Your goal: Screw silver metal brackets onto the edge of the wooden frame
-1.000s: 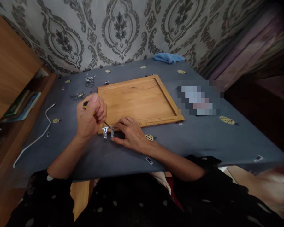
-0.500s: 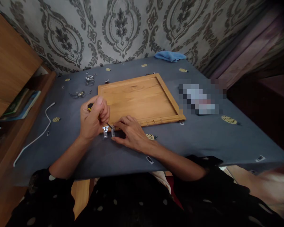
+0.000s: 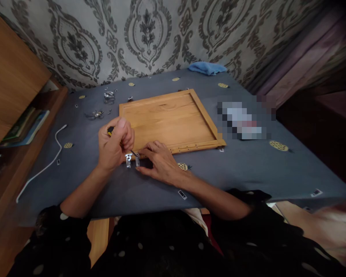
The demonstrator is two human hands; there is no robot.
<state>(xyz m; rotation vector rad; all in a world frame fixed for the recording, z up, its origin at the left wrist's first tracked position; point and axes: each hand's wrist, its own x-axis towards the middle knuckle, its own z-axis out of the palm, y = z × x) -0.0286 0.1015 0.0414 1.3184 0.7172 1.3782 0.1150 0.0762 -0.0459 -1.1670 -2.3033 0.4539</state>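
Note:
A wooden panel (image 3: 167,119) with a raised frame lies flat on the grey-blue table (image 3: 248,169). At its near left corner sits a small metal hinge (image 3: 132,159). My left hand (image 3: 113,146) is closed round a screwdriver (image 3: 111,130) with a black and yellow handle; its thin shaft slants down to the hinge. My right hand (image 3: 160,163) rests on the panel's near edge just right of the hinge, fingers curled and pressing beside it.
Loose metal hardware (image 3: 99,109) lies past the panel's left corner. A white cable (image 3: 50,156) curves along the table's left side, a blue cloth (image 3: 206,68) sits at the back, a blurred object (image 3: 242,121) on the right. A wooden shelf with books (image 3: 23,127) stands at left.
My left hand with the screwdriver has shifted slightly right and down towards the hinge over the last second. My right hand has stayed by the hinge.

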